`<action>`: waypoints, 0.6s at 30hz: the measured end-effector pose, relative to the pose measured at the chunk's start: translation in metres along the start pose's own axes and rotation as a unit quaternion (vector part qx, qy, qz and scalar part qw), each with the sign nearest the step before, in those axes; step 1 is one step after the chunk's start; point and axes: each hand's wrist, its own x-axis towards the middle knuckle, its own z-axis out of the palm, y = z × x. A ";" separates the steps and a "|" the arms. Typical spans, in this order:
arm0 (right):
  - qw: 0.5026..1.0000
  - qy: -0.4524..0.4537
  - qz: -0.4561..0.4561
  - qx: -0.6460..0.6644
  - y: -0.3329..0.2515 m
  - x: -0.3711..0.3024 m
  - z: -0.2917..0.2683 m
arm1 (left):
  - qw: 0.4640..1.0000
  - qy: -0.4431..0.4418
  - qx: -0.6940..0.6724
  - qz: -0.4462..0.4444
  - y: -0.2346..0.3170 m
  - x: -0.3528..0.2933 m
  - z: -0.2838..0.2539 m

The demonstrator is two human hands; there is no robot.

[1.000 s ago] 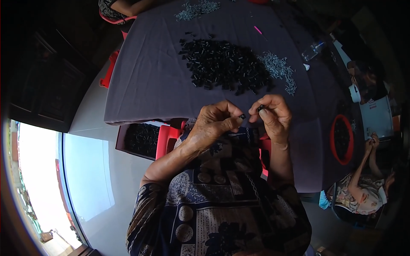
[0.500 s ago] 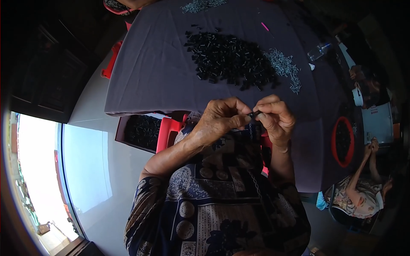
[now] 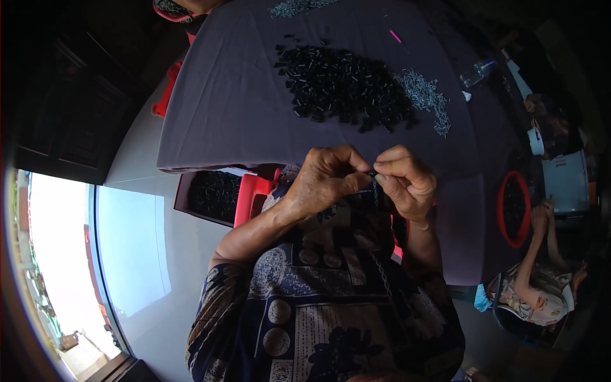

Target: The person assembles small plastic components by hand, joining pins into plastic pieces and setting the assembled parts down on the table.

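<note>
In front of my chest, my left hand (image 3: 328,177) and my right hand (image 3: 407,182) meet at the fingertips. Both are closed in a pinch around a small black piece (image 3: 373,174), mostly covered by the fingers; its exact kind is too small to tell. Just beyond, a heap of short black cylindrical parts (image 3: 344,86) spreads over the table with a grey-purple cloth (image 3: 223,108). Against its right side lies a pile of small silvery pins or screws (image 3: 423,92).
A box of black parts (image 3: 213,196) sits below the table edge at left, near a red chair (image 3: 252,198). A pink pen-like stick (image 3: 395,36), a clear bottle (image 3: 477,74) and a red-rimmed basket (image 3: 513,209) are farther right. Another person's hands (image 3: 542,213) are at far right.
My right hand has shifted slightly left, and its fingertips have drawn closer to my left ones over the small black piece. My left hand has barely moved.
</note>
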 end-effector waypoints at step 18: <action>0.985 0.038 0.031 -0.168 -0.043 0.002 -0.039 | 0.991 0.062 -0.106 -0.048 0.020 0.006 0.044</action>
